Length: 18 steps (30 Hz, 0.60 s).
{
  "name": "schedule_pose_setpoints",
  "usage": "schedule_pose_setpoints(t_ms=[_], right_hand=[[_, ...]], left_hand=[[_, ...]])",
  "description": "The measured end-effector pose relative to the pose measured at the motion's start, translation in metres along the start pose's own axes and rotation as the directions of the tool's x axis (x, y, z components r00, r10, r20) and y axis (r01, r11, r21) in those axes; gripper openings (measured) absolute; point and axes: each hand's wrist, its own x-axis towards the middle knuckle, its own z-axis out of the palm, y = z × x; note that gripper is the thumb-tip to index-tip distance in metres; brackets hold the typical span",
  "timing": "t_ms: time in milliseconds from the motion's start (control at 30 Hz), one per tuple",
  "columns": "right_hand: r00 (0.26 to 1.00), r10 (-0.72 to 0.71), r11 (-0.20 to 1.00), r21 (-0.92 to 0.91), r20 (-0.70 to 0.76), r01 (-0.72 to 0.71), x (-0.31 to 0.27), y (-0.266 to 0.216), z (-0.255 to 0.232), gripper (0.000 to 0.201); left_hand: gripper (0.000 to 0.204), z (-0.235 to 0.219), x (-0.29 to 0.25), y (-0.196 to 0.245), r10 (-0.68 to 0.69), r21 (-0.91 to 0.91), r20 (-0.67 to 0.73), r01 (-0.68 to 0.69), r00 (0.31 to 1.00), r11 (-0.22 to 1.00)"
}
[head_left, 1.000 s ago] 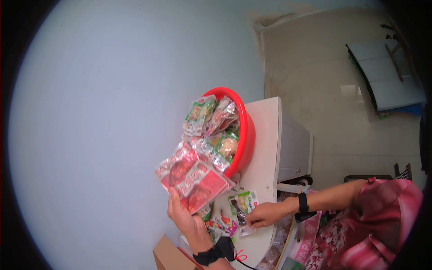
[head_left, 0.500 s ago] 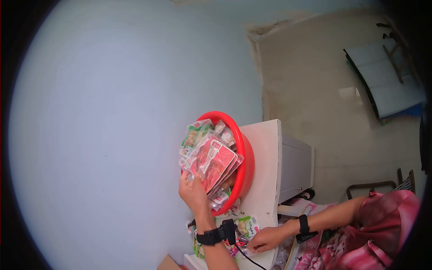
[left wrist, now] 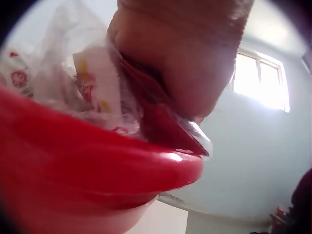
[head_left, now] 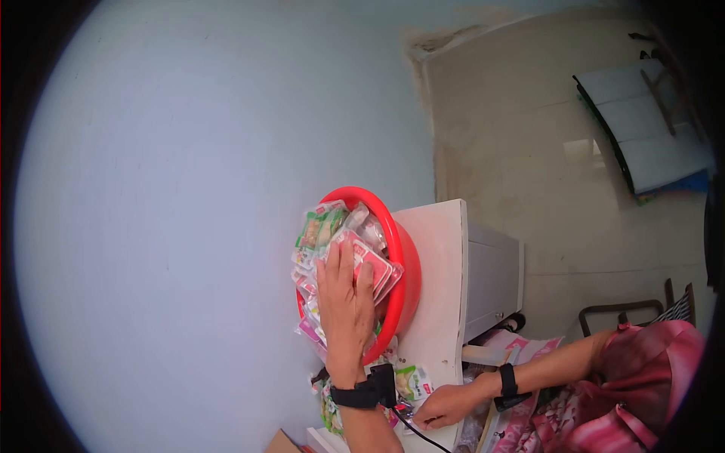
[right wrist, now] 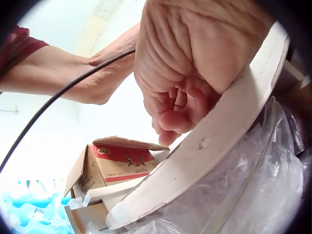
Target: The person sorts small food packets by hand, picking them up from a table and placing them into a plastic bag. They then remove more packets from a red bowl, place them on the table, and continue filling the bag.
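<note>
In the head view my left hand lies over the red basin, its straight fingers resting on a stack of red food packets. Vacuum-style packets with green print fill the basin's far side. The left wrist view shows the red packet under the hand at the basin's rim. My right hand rests at the cabinet top's near edge, beside a green-and-white packet. Its fingers are loosely curled in the right wrist view, with nothing visible in them.
More packets lie on the white cabinet top, left of the right hand. Clear plastic bags fill the space below its edge. A cardboard box stands close by. A black cable runs from the left wristband.
My left hand has carried the red packets up into the basin, let go of them and now lies flat on them. The right hand has stayed near the same spot.
</note>
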Motion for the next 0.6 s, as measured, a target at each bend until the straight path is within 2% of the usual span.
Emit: schedule_pose_setpoints(t_ms=[100,200,300,400,500,600], right_hand=[[1.0,0.013,1.0,-0.012,-0.007,-0.014,-0.001,-0.002,0.001,0.008],[0.998,-0.017,0.998,-0.056,-0.065,0.013,-0.003,-0.001,0.009,0.01],[0.998,-0.029,0.998,-0.064,-0.064,0.025,-0.004,-0.001,0.008,0.009],[0.996,-0.043,0.998,-0.05,-0.079,0.039,-0.005,-0.004,0.006,0.008],[0.998,-0.029,0.995,-0.099,-0.062,0.023,-0.004,-0.004,0.006,0.009],[0.996,-0.041,0.996,-0.079,-0.076,0.035,-0.004,-0.004,0.004,0.009]], left_hand=[[0.062,0.001,-0.006,-0.006,0.008,0.001,0.025,-0.008,1.0,1.0],[0.063,0.0,-0.005,-0.009,0.075,0.028,0.028,-0.075,0.997,0.997],[0.064,0.006,-0.001,-0.025,0.104,0.03,0.04,-0.105,0.994,0.994],[0.064,0.012,0.002,-0.027,0.113,0.112,0.06,-0.12,0.992,0.986],[0.065,0.023,-0.003,-0.02,0.116,0.341,0.065,-0.132,0.991,0.931],[0.065,0.023,-0.001,-0.026,0.153,0.246,0.075,-0.167,0.985,0.955]])
